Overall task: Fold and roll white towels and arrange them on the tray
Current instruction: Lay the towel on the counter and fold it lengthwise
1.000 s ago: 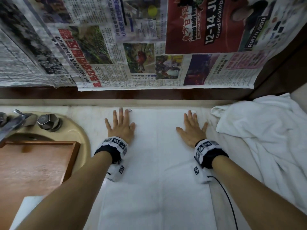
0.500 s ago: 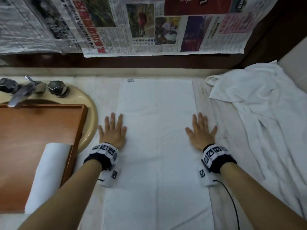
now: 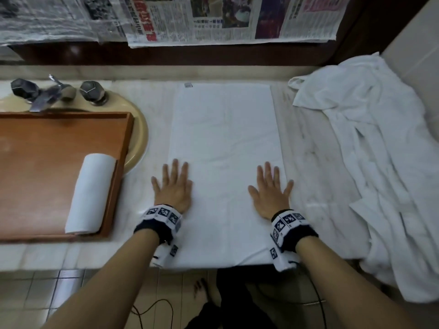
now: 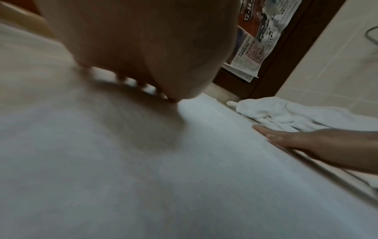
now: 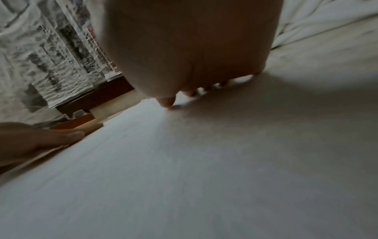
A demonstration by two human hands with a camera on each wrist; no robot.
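A white towel point(image 3: 225, 143) lies flat as a long folded strip on the marble counter, running from the back wall to the front edge. My left hand point(image 3: 172, 186) presses flat on its left edge, fingers straight and spread. On the right edge my right hand point(image 3: 270, 189) lies flat the same way. Both hands sit on the near half of the strip. One rolled white towel point(image 3: 91, 193) lies on the wooden tray point(image 3: 35, 162) at the left. The wrist views show the towel point(image 4: 184, 177) under my left palm point(image 4: 143, 48) and my right palm point(image 5: 194, 48) on the cloth point(image 5: 204, 177).
The tray rests over a beige sink point(image 3: 139, 136) with a chrome tap point(image 3: 47, 93). A heap of loose white towels point(image 3: 380, 162) covers the counter's right side and hangs over its edge. Newspaper point(image 3: 213, 17) covers the wall behind. Tiled floor and a black cable point(image 3: 152, 307) lie below.
Both hands have slid along the towel from its far end toward the front edge, staying flat on its two sides. The view has tilted down, showing the tray, rolled towel and floor.
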